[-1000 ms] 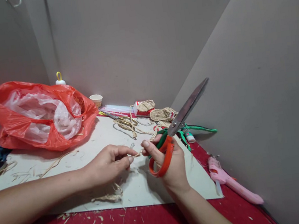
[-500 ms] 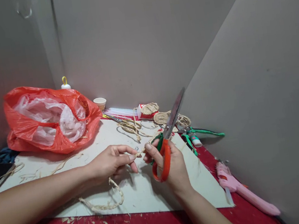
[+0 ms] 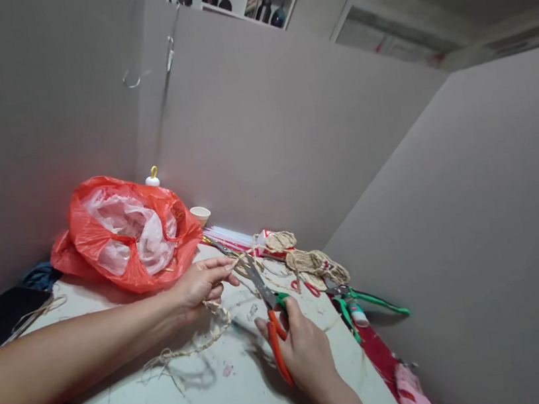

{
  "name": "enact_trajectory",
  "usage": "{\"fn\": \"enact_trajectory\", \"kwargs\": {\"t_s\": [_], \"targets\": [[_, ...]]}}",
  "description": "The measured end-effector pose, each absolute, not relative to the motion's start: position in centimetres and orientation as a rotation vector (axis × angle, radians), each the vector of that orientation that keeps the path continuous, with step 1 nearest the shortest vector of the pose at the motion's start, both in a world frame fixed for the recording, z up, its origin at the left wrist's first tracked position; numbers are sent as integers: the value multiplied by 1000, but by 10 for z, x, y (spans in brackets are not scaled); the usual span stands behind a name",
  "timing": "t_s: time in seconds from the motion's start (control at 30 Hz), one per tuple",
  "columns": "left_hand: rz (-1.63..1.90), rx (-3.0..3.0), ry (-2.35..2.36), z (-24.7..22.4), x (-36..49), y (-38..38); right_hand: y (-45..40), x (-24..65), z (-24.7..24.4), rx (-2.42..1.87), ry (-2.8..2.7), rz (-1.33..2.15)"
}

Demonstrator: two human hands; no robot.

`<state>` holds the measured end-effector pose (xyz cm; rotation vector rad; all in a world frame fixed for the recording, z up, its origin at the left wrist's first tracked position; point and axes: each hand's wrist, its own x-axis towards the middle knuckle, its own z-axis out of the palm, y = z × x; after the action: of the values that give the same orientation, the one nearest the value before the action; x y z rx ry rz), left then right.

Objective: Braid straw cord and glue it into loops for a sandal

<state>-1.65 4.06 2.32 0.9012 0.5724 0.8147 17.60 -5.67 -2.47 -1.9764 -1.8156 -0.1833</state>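
Observation:
My left hand point(image 3: 203, 283) pinches a braided straw cord between thumb and fingertips, above the white board. The cord's braided tail point(image 3: 204, 346) hangs below that hand and rests on the board, ending in frayed strands. In my right hand point(image 3: 305, 347) are scissors point(image 3: 262, 290) with orange and green handles. Their blades point up and to the left, close to the cord by my left fingertips. Whether the blades touch the cord I cannot tell.
A red plastic bag point(image 3: 69, 257) stands at the back left, near a paper cup point(image 3: 200, 216). Coiled braids point(image 3: 311, 262), red-handled scissors point(image 3: 306, 285) and green-handled pliers point(image 3: 378, 302) lie at the back right. A pink glue gun point(image 3: 412, 392) lies at the right edge.
The scissors have swung from pointing up and right to pointing left at the cord. My right fingers have left the cord. The camera has tilted, showing shelves above.

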Motion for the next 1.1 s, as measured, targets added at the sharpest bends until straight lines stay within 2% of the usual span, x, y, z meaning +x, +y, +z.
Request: {"fn": "enact_trajectory", "kwargs": {"t_s": [0.17,0.33,0.6,0.9,1.1], "targets": [[862,907,560,21,-18,43,-55,182,-22,-2011,-1799,-629],[879,925,550,19,-19,44,-53,187,-21,-1939,-1777,-802],[879,920,570,17,-18,45,-52,189,-25,-1919,-1785,-839],[872,895,584,14,-18,46,-51,185,-29,-1969,-1720,-663],[885,872,614,16,-16,46,-50,187,-30,-1965,-1742,-797]]}}
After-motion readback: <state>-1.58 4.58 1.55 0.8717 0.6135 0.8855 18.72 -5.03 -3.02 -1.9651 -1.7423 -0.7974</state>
